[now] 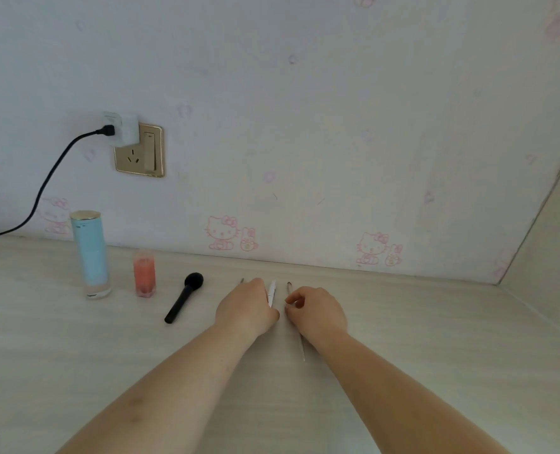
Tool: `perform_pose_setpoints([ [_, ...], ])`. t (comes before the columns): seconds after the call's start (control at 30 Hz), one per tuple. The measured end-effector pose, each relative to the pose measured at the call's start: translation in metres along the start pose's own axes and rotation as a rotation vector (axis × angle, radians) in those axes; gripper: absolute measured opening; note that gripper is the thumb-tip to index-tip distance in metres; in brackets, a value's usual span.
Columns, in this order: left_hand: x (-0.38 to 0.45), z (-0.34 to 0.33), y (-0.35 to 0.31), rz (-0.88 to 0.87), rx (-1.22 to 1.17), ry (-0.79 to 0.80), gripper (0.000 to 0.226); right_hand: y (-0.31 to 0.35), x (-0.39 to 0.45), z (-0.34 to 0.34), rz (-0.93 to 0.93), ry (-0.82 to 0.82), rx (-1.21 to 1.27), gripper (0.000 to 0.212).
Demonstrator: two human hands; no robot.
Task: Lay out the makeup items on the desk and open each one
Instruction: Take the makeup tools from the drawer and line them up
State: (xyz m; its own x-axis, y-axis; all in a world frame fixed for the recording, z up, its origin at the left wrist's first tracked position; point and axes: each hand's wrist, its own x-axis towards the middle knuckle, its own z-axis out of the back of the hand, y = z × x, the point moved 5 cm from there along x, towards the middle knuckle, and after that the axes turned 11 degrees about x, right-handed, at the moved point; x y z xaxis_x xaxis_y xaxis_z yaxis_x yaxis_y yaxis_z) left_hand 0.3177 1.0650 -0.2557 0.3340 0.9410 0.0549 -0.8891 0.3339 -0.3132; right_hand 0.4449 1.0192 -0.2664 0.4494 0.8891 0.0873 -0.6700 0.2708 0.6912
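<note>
My left hand [245, 308] rests knuckles-up on the desk, its fingers closed around a white pen-like stick [272, 291] that pokes out toward the wall. A thin dark tip [241, 280] shows just behind that hand. My right hand [319, 314] sits beside it, fingertips pinched on a thin grey pencil [302, 348] that runs under the palm and shows at both ends. To the left lie a black makeup brush [183, 299], a small pink bottle [144, 273] and a tall light-blue bottle [90, 253], both bottles upright with caps on.
The pale wooden desk [419, 339] meets a cartoon-cat wallpapered wall at the back and a side panel [554, 231] at right. A gold wall socket [140, 151] holds a white charger [121, 129] whose black cable [47, 181] hangs to the left edge.
</note>
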Motion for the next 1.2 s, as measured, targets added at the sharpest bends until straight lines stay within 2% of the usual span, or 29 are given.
perform_pose_setpoints([
  [0.17,0.0,-0.001,0.001,0.01,-0.005,0.008,0.032,-0.002,0.0,0.001,0.005,-0.014,0.048,0.021],
  [0.3,-0.005,0.003,0.001,0.026,-0.082,0.033,0.04,-0.006,-0.005,0.011,-0.007,-0.052,0.238,0.023],
  [0.47,-0.017,0.012,0.009,0.056,-0.311,0.095,0.043,-0.002,-0.021,0.025,-0.046,0.001,0.483,0.023],
  [0.53,-0.03,0.022,0.007,0.031,-0.336,0.102,0.046,-0.002,-0.035,0.036,-0.035,0.011,0.531,0.022],
  [0.8,-0.118,0.055,-0.036,-0.167,-0.44,0.138,0.045,-0.009,-0.119,0.101,0.018,0.005,0.537,0.021],
  [1.07,-0.222,0.064,-0.081,-0.345,-0.528,0.27,0.034,-0.01,-0.214,0.166,0.117,0.026,0.433,0.021],
  [1.2,-0.269,0.058,-0.093,-0.406,-0.539,0.35,0.031,-0.021,-0.271,0.187,0.102,0.09,0.376,0.02],
])
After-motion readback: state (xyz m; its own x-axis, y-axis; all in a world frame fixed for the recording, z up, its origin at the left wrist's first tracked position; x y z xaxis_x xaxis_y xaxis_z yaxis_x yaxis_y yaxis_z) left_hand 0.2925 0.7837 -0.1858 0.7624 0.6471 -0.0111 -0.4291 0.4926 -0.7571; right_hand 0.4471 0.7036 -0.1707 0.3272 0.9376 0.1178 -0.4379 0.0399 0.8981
